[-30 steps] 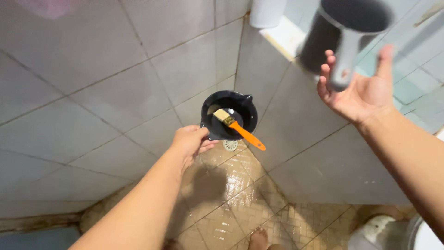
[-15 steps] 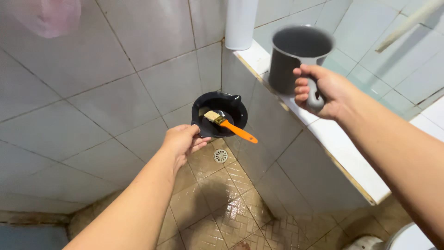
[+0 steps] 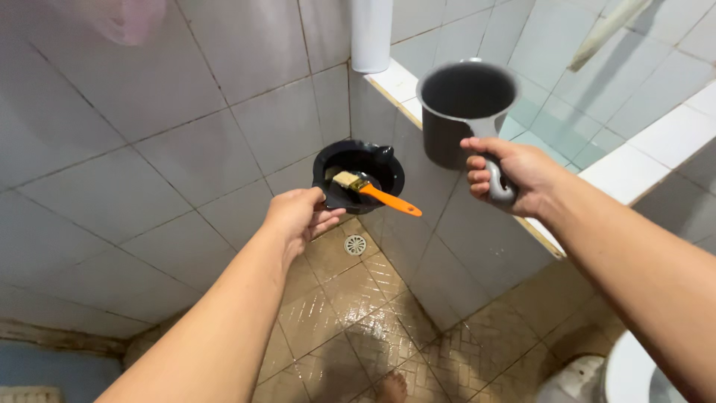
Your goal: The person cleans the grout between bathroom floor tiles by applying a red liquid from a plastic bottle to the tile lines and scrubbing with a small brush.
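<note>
My left hand (image 3: 298, 217) grips the near rim of a small black bowl (image 3: 379, 164) and holds it out over the wet floor. A paintbrush with an orange handle (image 3: 380, 193) rests in the bowl, its handle sticking out over the right rim. My right hand (image 3: 509, 175) is closed around the handle of a dark grey dipper (image 3: 464, 104), held upright to the right of the bowl and a little higher. The dipper's inside looks dark; I cannot tell whether it holds water.
Grey tiled walls meet in the corner behind the bowl. A tiled water basin ledge (image 3: 395, 80) runs along the right, with a white cylinder (image 3: 371, 33) standing on it. A round floor drain (image 3: 356, 245) lies below the bowl. A white toilet rim (image 3: 623, 373) shows at the bottom right.
My right hand has closed on the dipper's handle and brought it down towards the bowl. The view has tilted up. My left hand still holds the bowl.
</note>
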